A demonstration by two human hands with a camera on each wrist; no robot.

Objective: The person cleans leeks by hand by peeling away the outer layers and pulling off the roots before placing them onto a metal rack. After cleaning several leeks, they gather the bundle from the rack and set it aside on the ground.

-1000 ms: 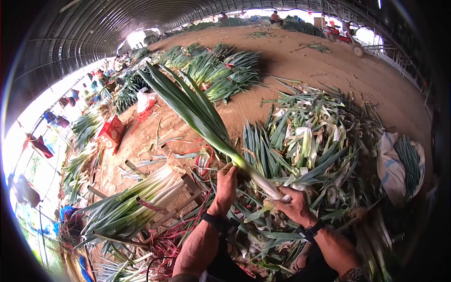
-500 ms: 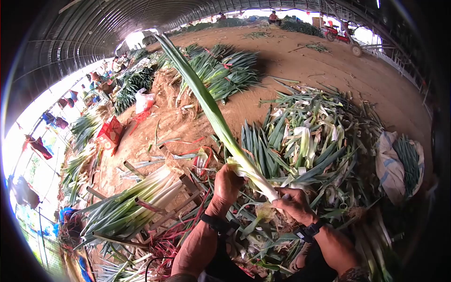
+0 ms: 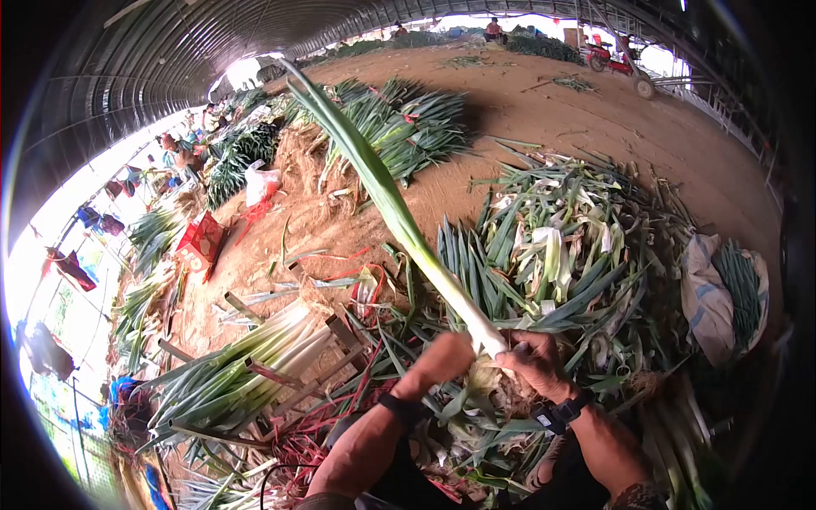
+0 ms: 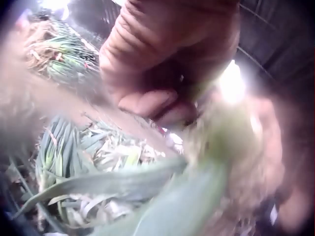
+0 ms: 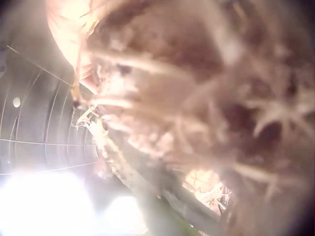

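Brown earth floor (image 3: pixel 544 110) is covered by an arched roof (image 3: pixel 161 64), with leaves (image 3: pixel 561 255) heaped right of centre. One long leek (image 3: pixel 391 212) is slanted from upper left to lower centre, its white base pinched by the right hand (image 3: pixel 537 365). Near it the left hand (image 3: pixel 442 361) is blurred, fingers curled; whether anything is gripped cannot be told.

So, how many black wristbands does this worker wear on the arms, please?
2: the left wristband, just behind the left hand; the right wristband, just behind the right hand.
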